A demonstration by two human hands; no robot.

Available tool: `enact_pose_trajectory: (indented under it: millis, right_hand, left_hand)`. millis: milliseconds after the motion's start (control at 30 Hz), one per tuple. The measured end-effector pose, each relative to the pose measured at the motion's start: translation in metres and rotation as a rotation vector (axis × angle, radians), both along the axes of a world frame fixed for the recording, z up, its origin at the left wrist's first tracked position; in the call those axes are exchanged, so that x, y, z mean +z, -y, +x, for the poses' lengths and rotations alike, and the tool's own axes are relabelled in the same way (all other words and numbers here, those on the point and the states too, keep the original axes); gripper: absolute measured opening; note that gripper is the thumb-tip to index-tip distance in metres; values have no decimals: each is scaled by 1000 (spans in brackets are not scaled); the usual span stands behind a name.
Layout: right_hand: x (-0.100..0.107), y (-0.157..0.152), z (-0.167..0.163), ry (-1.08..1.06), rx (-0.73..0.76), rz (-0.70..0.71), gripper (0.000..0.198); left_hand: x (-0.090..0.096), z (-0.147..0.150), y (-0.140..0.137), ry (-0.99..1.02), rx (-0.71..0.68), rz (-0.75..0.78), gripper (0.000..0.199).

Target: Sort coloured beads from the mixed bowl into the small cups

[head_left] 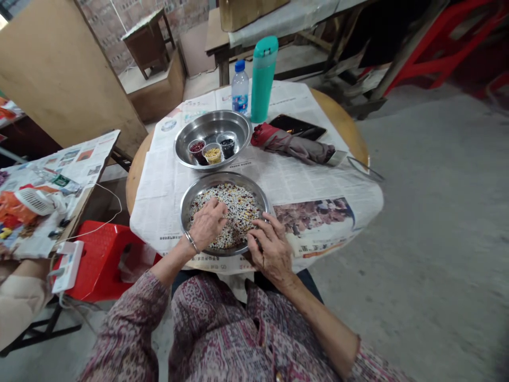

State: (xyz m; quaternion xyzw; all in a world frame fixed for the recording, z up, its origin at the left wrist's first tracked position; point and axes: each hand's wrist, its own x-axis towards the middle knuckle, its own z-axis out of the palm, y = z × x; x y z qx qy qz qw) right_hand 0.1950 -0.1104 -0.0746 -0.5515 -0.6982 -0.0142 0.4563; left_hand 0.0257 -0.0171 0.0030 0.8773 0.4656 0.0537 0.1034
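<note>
A shallow steel bowl (264,199) stands near the front of the round table. Small mixed pieces (238,204) cover its bottom, white with yellow, dark red and black among them; beads or grains, I cannot tell which. My left hand (207,222), with a bracelet at the wrist, reaches over the bowl's left side, fingers bent together low at the pieces. Whatever its fingertips hold is hidden. At the right rim is my right hand (273,248), its fingers loosely bent and apart. Behind, a second steel bowl (183,140) holds clear cups of red (196,148), yellow (212,154) and black pieces (227,146).
Newspaper (318,185) covers the table. Towards the back stand a water bottle (239,87) and a tall teal bottle (263,79). A folded umbrella (294,144) and a dark phone (298,126) lie to the right. A red stool (103,260) is at left, beside a cluttered table.
</note>
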Motion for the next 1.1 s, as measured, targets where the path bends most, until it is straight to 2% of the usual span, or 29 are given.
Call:
enact_pose_trajectory:
  millis: [100,133,267,467,533,633,767,867,1000,1100]
  right_hand:
    - [-1,0,0,-10,-2,-3,11]
    - [-1,0,0,-7,-4,0,11]
    - [0,0,0,18,-4,23,9]
    - [0,0,1,9,-2,12,8]
    - [0,0,1,-1,2,2,9]
    - [0,0,0,-10,1,-1,11]
    - [-1,0,0,-18,-19,12,16]
    - [-1,0,0,-33,-29,-1,19]
    - [0,0,0,-45,-21,-4,16]
    - [1,-1,0,-27,-20,8,12]
  left_hand:
    - [-2,0,-8,49,21,13,39]
    - [-3,1,-11,60,2,-11,41]
    - [-7,12,-18,82,-54,-140,25]
    - [2,26,-19,148,-8,-291,23]
    - [5,28,-14,192,-53,-329,21]
    - [5,31,-6,239,-192,-340,20]
    - [-1,36,-8,211,-376,-253,23]
    - [-7,38,-21,160,-428,-135,22]
    - [-13,38,-38,79,-383,-42,28]
    - [-12,34,-43,6,-296,21,21]
